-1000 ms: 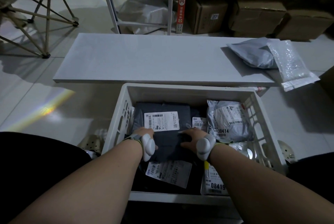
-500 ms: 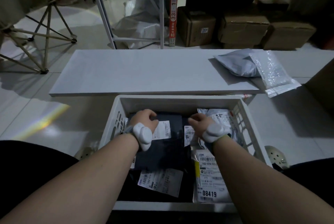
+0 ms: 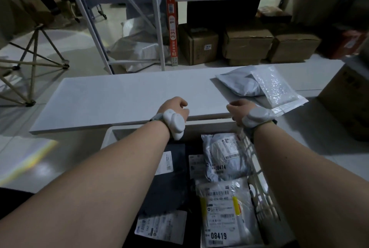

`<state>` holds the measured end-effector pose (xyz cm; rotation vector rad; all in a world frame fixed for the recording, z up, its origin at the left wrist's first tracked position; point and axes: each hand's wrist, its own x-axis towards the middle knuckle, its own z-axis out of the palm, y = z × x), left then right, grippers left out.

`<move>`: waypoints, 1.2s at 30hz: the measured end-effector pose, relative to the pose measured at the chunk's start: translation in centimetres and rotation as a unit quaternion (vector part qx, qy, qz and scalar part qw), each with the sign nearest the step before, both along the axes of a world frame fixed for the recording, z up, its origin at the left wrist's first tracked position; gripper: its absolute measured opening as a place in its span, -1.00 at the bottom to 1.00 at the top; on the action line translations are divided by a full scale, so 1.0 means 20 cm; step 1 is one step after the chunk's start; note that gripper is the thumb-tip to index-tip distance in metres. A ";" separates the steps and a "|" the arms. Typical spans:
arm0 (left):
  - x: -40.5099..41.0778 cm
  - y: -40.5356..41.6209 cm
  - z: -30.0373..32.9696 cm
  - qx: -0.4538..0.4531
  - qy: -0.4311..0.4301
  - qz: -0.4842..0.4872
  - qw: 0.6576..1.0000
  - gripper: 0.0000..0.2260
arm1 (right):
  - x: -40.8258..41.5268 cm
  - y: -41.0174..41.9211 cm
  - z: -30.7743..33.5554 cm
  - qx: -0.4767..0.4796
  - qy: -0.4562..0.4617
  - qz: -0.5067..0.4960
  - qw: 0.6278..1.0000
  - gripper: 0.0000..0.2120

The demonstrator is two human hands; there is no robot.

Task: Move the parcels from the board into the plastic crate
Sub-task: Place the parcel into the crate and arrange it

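2 parcels (image 3: 259, 85) on 1 board (image 3: 119, 99), 4 parcels in 1 crate (image 3: 111, 137), 2 hands (image 3: 173, 105).

Two parcels, a grey mailer (image 3: 238, 83) and a bubble envelope (image 3: 279, 91), overlap at the white board's (image 3: 119, 95) right end; labelled parcels (image 3: 223, 203) fill the white plastic crate (image 3: 108, 137).
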<state>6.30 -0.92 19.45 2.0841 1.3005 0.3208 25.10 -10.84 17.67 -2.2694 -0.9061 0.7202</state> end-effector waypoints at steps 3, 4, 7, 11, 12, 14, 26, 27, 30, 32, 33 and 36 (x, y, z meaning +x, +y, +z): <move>0.12 -0.01 0.02 0.000 0.005 -0.031 1.000 -0.71 | 0.10 -0.02 0.06 -0.016 -0.012 0.002 1.000 -0.66; 0.13 -0.02 0.03 -0.002 0.009 -0.037 0.999 -0.70 | 0.12 -0.02 0.06 -0.020 -0.019 0.010 1.000 -0.65; 0.27 -0.02 0.03 -0.013 0.016 -0.065 0.998 -0.69 | 0.24 -0.03 0.07 -0.020 -0.040 -0.006 0.999 -0.66; 0.45 -0.02 0.04 -0.026 0.021 -0.083 0.996 -0.68 | 0.37 -0.02 0.09 -0.014 -0.059 -0.036 0.997 -0.78; 0.49 -0.02 0.04 -0.029 0.028 -0.088 0.995 -0.68 | 0.40 -0.02 0.10 -0.019 -0.063 -0.045 0.997 -0.78; 0.62 -0.01 0.04 -0.023 0.053 -0.109 0.992 -0.71 | 0.49 0.00 0.11 -0.057 -0.086 -0.059 0.993 -0.71; 1.04 0.05 0.02 0.016 0.095 -0.198 0.976 -0.56 | 0.80 0.09 -0.03 -0.111 -0.135 -0.163 0.971 -0.64; 1.05 0.06 0.01 0.016 0.090 -0.200 0.975 -0.55 | 0.83 0.09 -0.04 -0.108 -0.137 -0.163 0.971 -0.63; 1.08 0.09 -0.03 0.011 0.086 -0.194 0.977 -0.50 | 0.86 0.12 -0.05 -0.128 -0.128 -0.144 0.973 -0.51; 1.10 0.10 -0.05 0.005 0.084 -0.193 0.978 -0.49 | 0.88 0.13 -0.06 -0.136 -0.119 -0.137 0.974 -0.49; 1.10 0.10 -0.06 0.004 0.087 -0.193 0.977 -0.50 | 0.88 0.14 -0.07 -0.135 -0.111 -0.133 0.976 -0.48; 1.10 0.10 -0.08 -0.001 0.082 -0.193 0.978 -0.53 | 0.89 0.13 -0.09 -0.132 -0.108 -0.144 0.975 -0.48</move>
